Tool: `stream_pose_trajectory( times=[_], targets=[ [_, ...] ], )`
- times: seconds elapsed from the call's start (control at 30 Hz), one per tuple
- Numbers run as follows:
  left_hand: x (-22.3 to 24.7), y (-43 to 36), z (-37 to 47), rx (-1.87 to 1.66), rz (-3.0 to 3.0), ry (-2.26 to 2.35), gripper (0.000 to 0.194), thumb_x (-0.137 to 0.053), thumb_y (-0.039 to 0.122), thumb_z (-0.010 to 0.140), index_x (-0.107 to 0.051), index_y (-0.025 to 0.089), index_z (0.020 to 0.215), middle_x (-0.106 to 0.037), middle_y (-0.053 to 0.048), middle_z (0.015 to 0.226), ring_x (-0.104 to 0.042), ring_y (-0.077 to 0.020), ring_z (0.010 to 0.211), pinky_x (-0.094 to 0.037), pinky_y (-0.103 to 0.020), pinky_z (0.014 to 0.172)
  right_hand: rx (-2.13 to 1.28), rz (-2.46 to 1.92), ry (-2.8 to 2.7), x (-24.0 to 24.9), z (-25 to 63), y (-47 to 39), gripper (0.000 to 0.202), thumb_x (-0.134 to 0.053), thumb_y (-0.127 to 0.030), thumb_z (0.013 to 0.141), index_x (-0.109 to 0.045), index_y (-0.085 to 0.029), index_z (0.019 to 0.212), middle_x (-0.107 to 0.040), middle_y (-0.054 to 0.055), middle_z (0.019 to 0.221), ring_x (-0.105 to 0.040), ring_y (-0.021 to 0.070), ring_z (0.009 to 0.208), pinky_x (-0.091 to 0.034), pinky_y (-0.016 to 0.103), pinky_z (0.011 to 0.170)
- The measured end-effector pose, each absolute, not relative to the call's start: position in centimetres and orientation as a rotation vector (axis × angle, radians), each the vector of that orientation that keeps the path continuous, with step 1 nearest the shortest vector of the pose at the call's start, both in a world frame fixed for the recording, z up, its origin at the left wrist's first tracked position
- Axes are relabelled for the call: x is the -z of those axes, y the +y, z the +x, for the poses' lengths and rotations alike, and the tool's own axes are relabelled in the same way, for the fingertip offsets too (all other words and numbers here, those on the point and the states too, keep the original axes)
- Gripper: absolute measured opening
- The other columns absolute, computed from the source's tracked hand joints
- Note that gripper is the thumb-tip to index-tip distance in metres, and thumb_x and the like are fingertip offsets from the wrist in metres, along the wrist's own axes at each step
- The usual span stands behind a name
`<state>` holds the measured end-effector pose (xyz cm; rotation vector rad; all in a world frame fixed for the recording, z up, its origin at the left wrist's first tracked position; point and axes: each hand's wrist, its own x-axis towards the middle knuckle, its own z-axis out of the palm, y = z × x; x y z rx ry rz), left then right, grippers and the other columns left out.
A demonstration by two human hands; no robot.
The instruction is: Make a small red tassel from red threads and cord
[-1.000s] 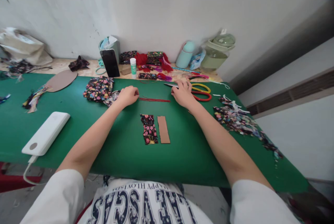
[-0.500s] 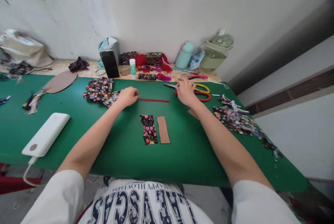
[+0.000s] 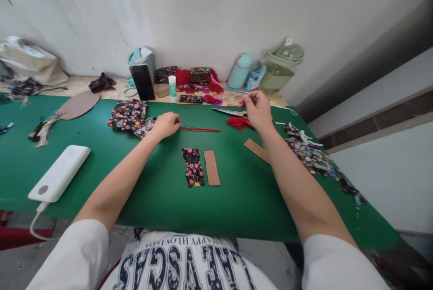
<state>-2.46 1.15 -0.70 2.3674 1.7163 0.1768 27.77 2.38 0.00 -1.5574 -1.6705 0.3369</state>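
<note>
Two hands, apart: the left hand (image 3: 167, 124), fingers curled, is at the left end of red threads (image 3: 201, 130) lying across the green table (image 3: 162, 195), grip impossible to tell; the right hand (image 3: 258, 110), fingers bent, is over scissors (image 3: 229, 112), contents unclear. A red tassel (image 3: 237, 122) lies beside the blades; a floral cloth strip (image 3: 194, 168) and cardboard strip (image 3: 212, 168) lie side by side, nearer the wearer.
</note>
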Motion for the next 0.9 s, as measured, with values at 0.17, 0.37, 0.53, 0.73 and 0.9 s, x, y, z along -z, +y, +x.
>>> stream_pose_trajectory(
  times=[0.17, 0.37, 0.53, 0.73, 0.9],
  targets=[
    [0.8, 1.2, -2.4, -0.191, 2.387, 1.696, 0.02, -0.051, 0.023, 0.081, -0.068, 0.017, 0.089, -0.068, -0.008, 0.095, -0.062, -0.0219, 0.088, -0.047, -0.031, 0.079, -0.056, -1.52, -2.14, 0.8, 27.9, 2.1, 0.017, -0.053, -0.032, 0.086, -0.062, -0.019, 0.092, -0.062, 0.014, 0.108, -0.053, 0.0297, 0.108, -0.041, 0.044, 0.095],
    [0.8, 1.1, -2.4, -0.194, 2.392, 1.692, 0.02, -0.051, 0.025, 0.082, -0.068, 0.017, 0.089, -0.068, -0.009, 0.094, -0.062, -0.0228, 0.089, -0.046, -0.032, 0.079, 0.11, -1.753, -2.376, 3.3, 26.7, 1.8, 0.011, -0.06, -0.025, 0.081, -0.067, -0.019, 0.087, -0.041, 0.016, 0.141, -0.03, 0.0397, 0.132, -0.027, 0.058, 0.103],
    [0.8, 1.0, -2.3, -0.193, 2.395, 1.689, 0.02, -0.051, 0.024, 0.082, -0.068, 0.017, 0.089, -0.068, -0.009, 0.095, -0.062, -0.0225, 0.089, -0.046, -0.032, 0.079, 0.117, -1.806, -2.368, 4.2, 26.1, 1.5, 0.016, -0.051, -0.022, 0.086, -0.065, -0.017, 0.09, -0.036, 0.018, 0.146, -0.03, 0.0383, 0.134, -0.025, 0.059, 0.104],
    [0.8, 1.0, -2.3, -0.204, 2.408, 1.687, 0.021, -0.049, 0.023, 0.082, -0.068, 0.016, 0.089, -0.068, -0.009, 0.095, -0.062, -0.0223, 0.088, -0.046, -0.032, 0.079, 0.054, -1.805, -2.189, 3.8, 26.0, 2.1, 0.024, -0.041, -0.02, 0.089, -0.062, -0.013, 0.1, -0.051, 0.022, 0.134, -0.04, 0.0378, 0.127, -0.028, 0.059, 0.101],
    [0.8, 1.1, -2.3, -0.223, 2.416, 1.694, 0.022, -0.049, 0.024, 0.082, -0.068, 0.017, 0.089, -0.068, -0.009, 0.094, -0.062, -0.022, 0.088, -0.045, -0.031, 0.077, -0.049, -1.529, -1.7, 1.8, 27.8, 3.1, 0.028, -0.035, -0.036, 0.096, -0.054, -0.018, 0.103, -0.065, 0.015, 0.099, -0.06, 0.028, 0.095, -0.045, 0.048, 0.087]
  ],
)
